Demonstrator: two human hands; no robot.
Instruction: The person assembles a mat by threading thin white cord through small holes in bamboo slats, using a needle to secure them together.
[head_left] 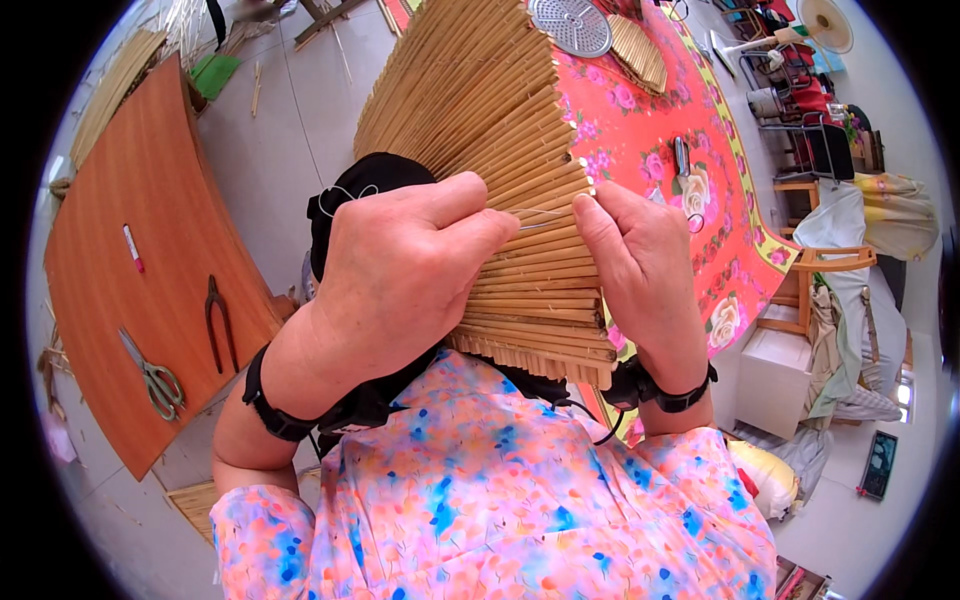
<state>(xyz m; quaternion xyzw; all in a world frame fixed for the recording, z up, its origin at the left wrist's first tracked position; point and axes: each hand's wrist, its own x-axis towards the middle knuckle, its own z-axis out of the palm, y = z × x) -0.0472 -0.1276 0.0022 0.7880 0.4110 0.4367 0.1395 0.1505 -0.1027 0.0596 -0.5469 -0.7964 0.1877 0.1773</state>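
A fan-shaped mat of thin tan stalks (480,90), probably reed or bamboo, stretches away from my lap. My left hand (410,265) is closed above its left part, thumb and forefinger pinched on fine pale thread (540,212). Two thin lines run from those fingers toward my right hand; one may be a needle, too fine to tell. My right hand (640,260) grips the mat's right edge, thumb on top and the other fingers mostly hidden. A loop of white thread (345,193) lies over black cloth (375,180) beside my left hand.
On the left, a brown board (130,270) bears scissors (155,380), pliers (218,325) and a marker (133,248). A red floral cloth (690,270) at right carries a perforated metal disc (570,25) and a dark-handled tool (682,157). Chairs (820,130) and a fan (826,24) stand farther right.
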